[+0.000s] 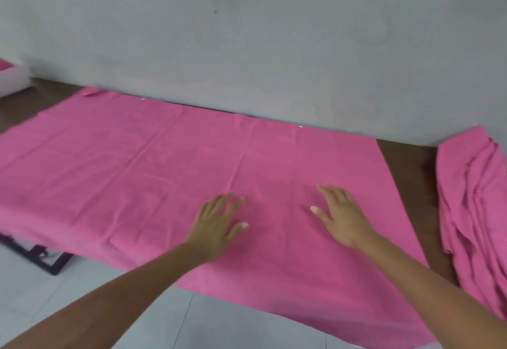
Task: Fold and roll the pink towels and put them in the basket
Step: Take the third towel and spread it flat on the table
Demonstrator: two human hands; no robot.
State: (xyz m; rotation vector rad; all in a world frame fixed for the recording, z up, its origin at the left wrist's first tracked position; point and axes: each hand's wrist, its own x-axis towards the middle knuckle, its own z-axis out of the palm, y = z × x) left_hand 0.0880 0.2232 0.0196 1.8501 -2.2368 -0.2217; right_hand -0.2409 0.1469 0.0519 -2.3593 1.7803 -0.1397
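One pink towel [164, 170] lies spread flat on the table [406, 162], unfolded; left hand [216, 225] and right hand [340, 217] press on it, fingers straight, gripping nothing. More towels [474, 206] wait heaped right of the right hand. Basket [11, 79] far left of the left hand; folding looks barely begun

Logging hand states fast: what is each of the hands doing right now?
Left hand: open, fingers flat on the spread pink towel.
Right hand: open, flat on the same towel.
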